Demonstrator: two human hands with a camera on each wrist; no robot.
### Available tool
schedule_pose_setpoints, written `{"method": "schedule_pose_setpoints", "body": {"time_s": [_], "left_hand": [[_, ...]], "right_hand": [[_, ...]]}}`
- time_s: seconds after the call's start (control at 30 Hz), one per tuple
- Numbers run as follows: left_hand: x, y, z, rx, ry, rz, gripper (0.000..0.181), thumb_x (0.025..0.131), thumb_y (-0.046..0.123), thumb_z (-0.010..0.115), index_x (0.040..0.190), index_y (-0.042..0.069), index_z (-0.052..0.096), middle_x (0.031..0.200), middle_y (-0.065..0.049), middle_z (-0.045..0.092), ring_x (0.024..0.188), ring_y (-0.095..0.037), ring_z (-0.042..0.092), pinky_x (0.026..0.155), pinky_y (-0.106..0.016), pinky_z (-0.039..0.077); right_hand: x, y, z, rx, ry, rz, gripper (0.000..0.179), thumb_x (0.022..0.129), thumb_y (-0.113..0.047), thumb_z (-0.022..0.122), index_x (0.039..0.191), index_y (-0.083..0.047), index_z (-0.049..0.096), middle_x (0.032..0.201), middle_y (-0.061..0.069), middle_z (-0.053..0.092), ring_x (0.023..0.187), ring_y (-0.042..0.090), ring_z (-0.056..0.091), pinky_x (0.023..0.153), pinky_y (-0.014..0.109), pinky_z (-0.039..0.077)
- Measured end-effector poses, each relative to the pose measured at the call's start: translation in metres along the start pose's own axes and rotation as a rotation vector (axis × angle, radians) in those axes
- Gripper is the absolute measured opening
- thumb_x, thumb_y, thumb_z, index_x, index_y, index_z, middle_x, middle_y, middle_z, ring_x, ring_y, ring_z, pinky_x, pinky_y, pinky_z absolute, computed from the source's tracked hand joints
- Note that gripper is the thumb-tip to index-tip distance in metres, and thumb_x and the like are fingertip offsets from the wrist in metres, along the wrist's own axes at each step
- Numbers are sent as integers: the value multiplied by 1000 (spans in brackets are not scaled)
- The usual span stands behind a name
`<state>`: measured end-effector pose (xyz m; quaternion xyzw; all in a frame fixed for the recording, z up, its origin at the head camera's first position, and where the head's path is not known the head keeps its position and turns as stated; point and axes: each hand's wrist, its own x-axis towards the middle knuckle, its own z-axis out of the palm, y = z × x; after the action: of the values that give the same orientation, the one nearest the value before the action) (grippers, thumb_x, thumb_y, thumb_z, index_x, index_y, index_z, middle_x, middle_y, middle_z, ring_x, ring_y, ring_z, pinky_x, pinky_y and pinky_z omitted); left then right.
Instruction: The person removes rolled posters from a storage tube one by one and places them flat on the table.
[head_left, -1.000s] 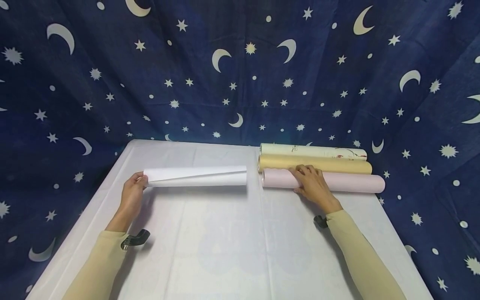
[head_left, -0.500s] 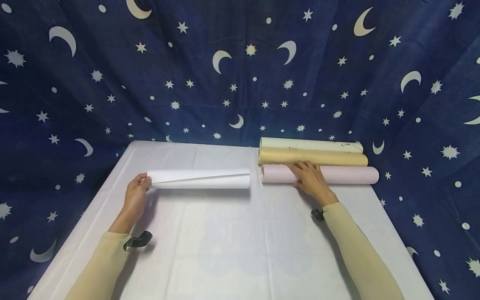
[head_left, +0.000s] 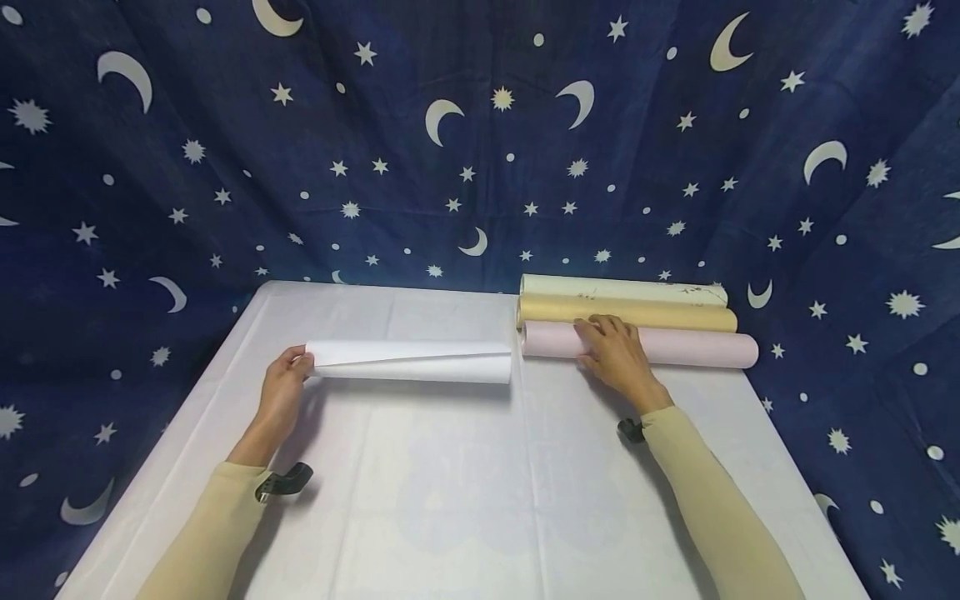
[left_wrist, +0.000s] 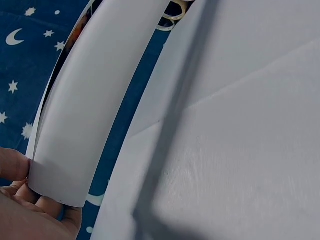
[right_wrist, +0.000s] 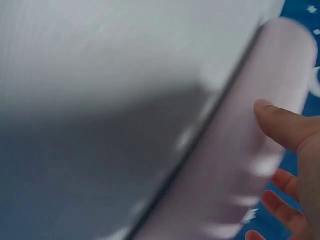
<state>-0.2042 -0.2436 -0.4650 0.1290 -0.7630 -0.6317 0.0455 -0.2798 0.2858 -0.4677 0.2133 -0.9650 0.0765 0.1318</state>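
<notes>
In the head view my left hand (head_left: 283, 392) pinches the left end of a loosely rolled white paper sheet (head_left: 412, 362), held above the table. The left wrist view shows the thumb on the outside of this white roll (left_wrist: 100, 100) and the fingers beneath its end. My right hand (head_left: 618, 362) is over a pale pink roll (head_left: 697, 347) lying on the table. Its thumb and fingers look spread and loose around the pink roll (right_wrist: 225, 150) in the right wrist view; whether they touch it I cannot tell.
Behind the pink roll lie a gold roll (head_left: 675, 315) and a cream roll (head_left: 622, 288) with a floral print, side by side. A white cloth covers the table (head_left: 450, 483). A dark blue curtain (head_left: 510, 217) with moons and stars hangs behind it.
The pink roll has moved back against the gold roll, and the gold and cream rolls have shifted back slightly. My left hand and the white roll have moved a little to the right.
</notes>
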Motion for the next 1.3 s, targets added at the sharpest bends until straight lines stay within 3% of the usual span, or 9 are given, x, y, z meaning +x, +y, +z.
{"method": "schedule_pose_setpoints", "body": {"time_s": [0.2, 0.43, 0.57, 0.63, 0.87, 1.07, 1.2, 1.3], "left_hand": [[-2, 5, 10, 33, -18, 15, 44, 106, 26, 39, 135, -6, 45, 99, 14, 55, 96, -2, 48, 97, -29, 34], [-6, 20, 27, 62, -81, 89, 44, 107, 28, 38, 136, -4, 46, 119, -9, 57, 105, -7, 48, 103, -36, 34], [-6, 29, 42, 82, -91, 145, 42, 107, 29, 38, 133, -3, 48, 120, -13, 56, 105, -10, 48, 98, -30, 37], [-7, 32, 49, 90, -87, 173, 41, 107, 28, 38, 132, -2, 50, 115, -13, 56, 99, -13, 48, 88, -25, 37], [-13, 42, 75, 71, -99, 243, 36, 106, 23, 41, 128, -3, 53, 115, -15, 60, 98, -19, 47, 80, -22, 37], [-18, 51, 94, 66, -118, 283, 32, 106, 21, 43, 125, -1, 55, 90, -9, 52, 70, -16, 41, 60, -24, 35], [-20, 58, 103, 63, -129, 310, 30, 105, 19, 43, 124, -1, 56, 89, -9, 52, 70, -17, 40, 61, -24, 35], [-20, 63, 109, 67, -136, 320, 31, 105, 19, 43, 126, -2, 56, 98, -12, 60, 78, -20, 45, 66, -23, 37]], "right_hand": [[-6, -27, -20, 1, 83, -55, 59, 88, -27, 73, 142, -16, 50, 136, 17, 53, 127, 42, 47, 102, 61, 36], [-12, -57, -50, 50, 160, -112, 53, 91, -26, 69, 140, -14, 52, 134, 14, 55, 125, 38, 51, 102, 56, 40], [-15, -77, -64, 116, 190, -155, 51, 91, -25, 69, 139, -15, 53, 132, 11, 57, 122, 35, 54, 100, 53, 44], [-16, -87, -68, 132, 189, -169, 51, 91, -27, 69, 138, -15, 54, 132, 9, 58, 120, 34, 56, 98, 52, 46], [-25, -111, -70, 134, 120, -223, 51, 93, -35, 66, 139, -18, 54, 133, 7, 60, 114, 31, 62, 94, 49, 51], [-29, -117, -66, 122, 103, -223, 52, 92, -37, 68, 138, -20, 54, 132, 6, 60, 112, 30, 63, 92, 48, 52], [-29, -117, -63, 116, 108, -239, 53, 91, -38, 69, 138, -19, 55, 131, 6, 60, 110, 30, 63, 90, 47, 52], [-28, -116, -60, 107, 121, -243, 54, 90, -38, 70, 138, -19, 55, 130, 5, 60, 110, 29, 63, 87, 46, 53]]}}
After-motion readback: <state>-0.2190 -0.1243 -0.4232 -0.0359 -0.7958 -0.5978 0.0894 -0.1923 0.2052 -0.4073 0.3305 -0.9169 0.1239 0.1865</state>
